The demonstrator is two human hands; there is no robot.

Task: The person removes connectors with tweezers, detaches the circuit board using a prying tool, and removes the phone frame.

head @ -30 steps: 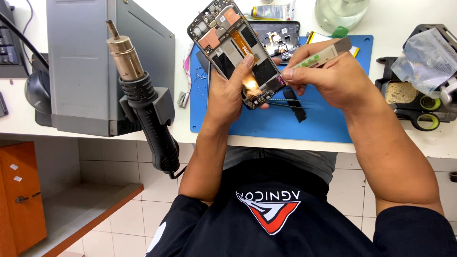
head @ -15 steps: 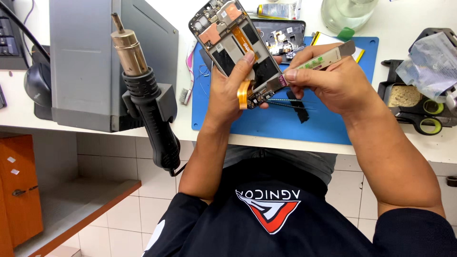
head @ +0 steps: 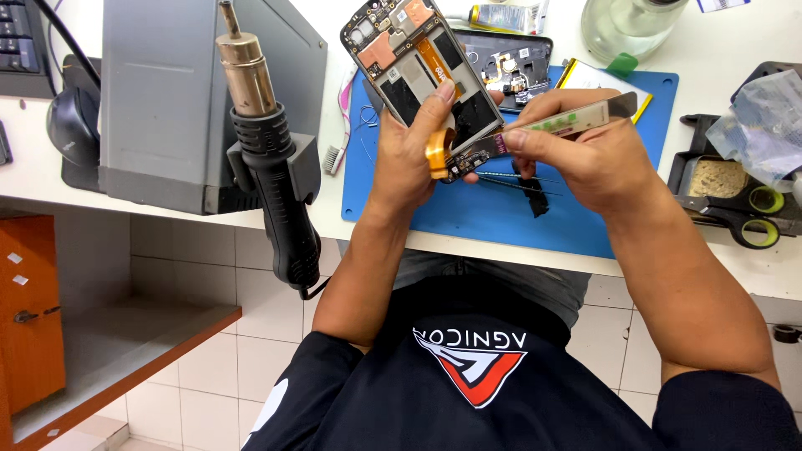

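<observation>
My left hand (head: 413,154) grips an opened phone frame (head: 418,67) from below, its thumb laid across the bare inner boards. An orange flex strip (head: 436,154) curls out at the frame's lower end beside the thumb. My right hand (head: 585,159) pinches a flat metal pry tool (head: 576,121) with green marks, and its tip rests at the lower edge of the frame. Both hands hover over a blue work mat (head: 501,217) on the white bench.
A black hot-air gun (head: 267,159) stands in a holder on a grey station box (head: 167,92) at left. On the mat lie a black phone back cover (head: 510,63) and tweezers (head: 518,179). Scissors (head: 735,217) and a tray sit right; a glass jar (head: 626,25) behind.
The phone frame has tilted slightly and the orange flex strip has lifted further out at its lower end. My right hand has shifted the pry tool along the lower edge.
</observation>
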